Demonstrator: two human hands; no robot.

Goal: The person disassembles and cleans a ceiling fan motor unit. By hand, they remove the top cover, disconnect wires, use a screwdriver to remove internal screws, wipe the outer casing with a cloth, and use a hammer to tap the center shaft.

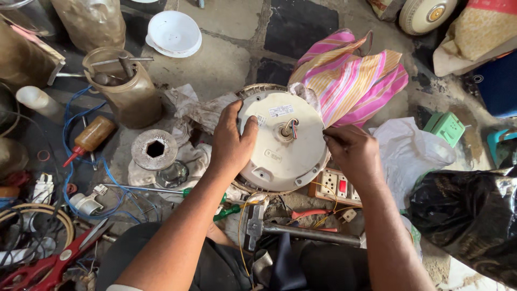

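A round cream fan motor housing (283, 143) lies on the floor in the middle of the view, with coloured wires coming out of its central shaft. My left hand (231, 143) grips its left rim, thumb on the top face. My right hand (353, 153) rests at its right edge, fingers curled against the rim; whether it pinches anything is hidden. A pink and orange striped cloth bag (350, 78) lies just behind the housing.
A hammer (301, 231) and green-handled screwdriver (177, 191) lie near my knees. A switch-and-socket board (336, 186), metal spool (155, 149), tin of tools (126, 86), orange bottle (89, 137), red scissors (48, 264), white bowl (173, 33) and black plastic bag (468, 215) surround it.
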